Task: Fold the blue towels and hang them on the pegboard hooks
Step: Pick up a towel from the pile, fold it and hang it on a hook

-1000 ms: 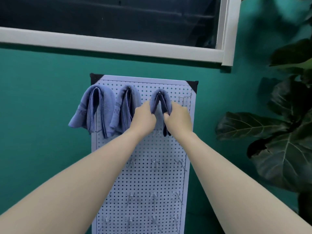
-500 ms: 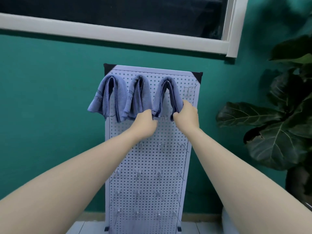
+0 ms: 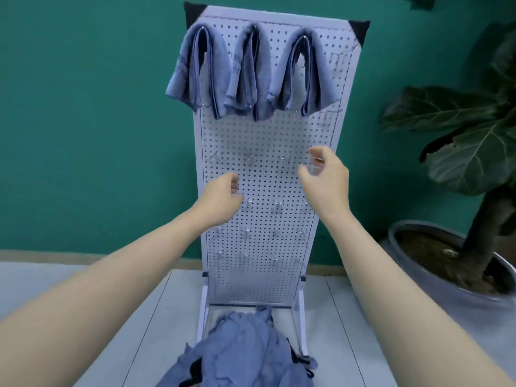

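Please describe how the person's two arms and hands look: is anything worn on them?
Both forearms are bare to the bottom edge of the picture: no sleeves show. The left hand and the right hand wear no gloves; no watch, ring or bracelet is visible. The fingers are slightly blurred.

In front of me, a flat teal-green wall (image 3: 83, 121) fills the view from edge to edge, evenly lit, with soft shadow behind the leaves on the right. Along its foot runs a pale tan skirting board (image 3: 83, 256), and below that the floor (image 3: 92, 303) is light grey, cut by thin dark seam lines. Off to my right stands a potted plant (image 3: 460, 152) with broad, dark, veined leaves, one with a ragged brown edge; its thick trunk rises out of dark soil in a round grey pot (image 3: 413, 263) that sits on the floor just beside the wall.
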The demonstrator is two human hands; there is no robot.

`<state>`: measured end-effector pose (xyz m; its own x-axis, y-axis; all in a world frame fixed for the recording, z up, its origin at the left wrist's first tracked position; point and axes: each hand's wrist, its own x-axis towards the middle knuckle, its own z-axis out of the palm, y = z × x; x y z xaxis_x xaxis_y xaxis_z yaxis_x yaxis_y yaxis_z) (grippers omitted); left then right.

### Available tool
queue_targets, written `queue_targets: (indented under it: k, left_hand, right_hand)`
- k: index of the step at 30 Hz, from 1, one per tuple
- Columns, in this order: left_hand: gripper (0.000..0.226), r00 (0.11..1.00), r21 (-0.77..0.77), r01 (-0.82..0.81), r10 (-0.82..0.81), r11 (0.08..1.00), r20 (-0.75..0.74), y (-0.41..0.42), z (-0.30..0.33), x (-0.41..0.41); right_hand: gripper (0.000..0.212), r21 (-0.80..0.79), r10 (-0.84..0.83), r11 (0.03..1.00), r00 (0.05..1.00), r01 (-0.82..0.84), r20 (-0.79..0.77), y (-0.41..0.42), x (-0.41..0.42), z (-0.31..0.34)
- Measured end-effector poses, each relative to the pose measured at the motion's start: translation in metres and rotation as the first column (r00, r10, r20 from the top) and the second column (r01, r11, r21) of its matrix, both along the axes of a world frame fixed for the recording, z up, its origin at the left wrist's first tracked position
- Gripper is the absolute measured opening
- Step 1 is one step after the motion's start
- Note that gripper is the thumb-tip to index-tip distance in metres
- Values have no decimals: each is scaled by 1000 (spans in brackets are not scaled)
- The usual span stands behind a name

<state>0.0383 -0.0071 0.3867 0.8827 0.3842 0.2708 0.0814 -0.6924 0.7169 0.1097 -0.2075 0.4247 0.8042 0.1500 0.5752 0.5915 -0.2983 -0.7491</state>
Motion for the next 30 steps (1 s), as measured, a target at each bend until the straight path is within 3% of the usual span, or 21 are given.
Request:
queue_targets:
  k: [4, 13, 20, 25, 28, 30]
  left_hand:
    - [47, 990, -100, -19, 5, 995, -140, 5, -91, -13]
    - [48, 902, -221, -36, -63, 975, -428, 3, -262, -43]
    - [45, 870, -248, 19, -138, 969, -473, -2, -331, -53]
    - [15, 845, -288, 25, -174, 957, -506, -16, -360, -47]
    - [19, 822, -317, 75, -238, 945, -517, -22, -383, -47]
    - [10, 819, -303, 72, -230, 950, -526, -20, -400, -48]
  right_hand:
    - [32, -40, 91, 994, 976, -101, -197, 8, -13, -80]
    - [32, -287, 3, 933, 802, -217, -597, 12, -18, -264]
    - [17, -358, -61, 890, 703, -284, -709, 4, -24, -359]
    - [31, -402, -97, 837, 621, -372, -778, 8, -33, -412]
    - [44, -355, -45, 817, 564, -454, -825, 11, -44, -435]
    - [28, -377, -26, 782, 578, -497, -816, 13, -47, -448]
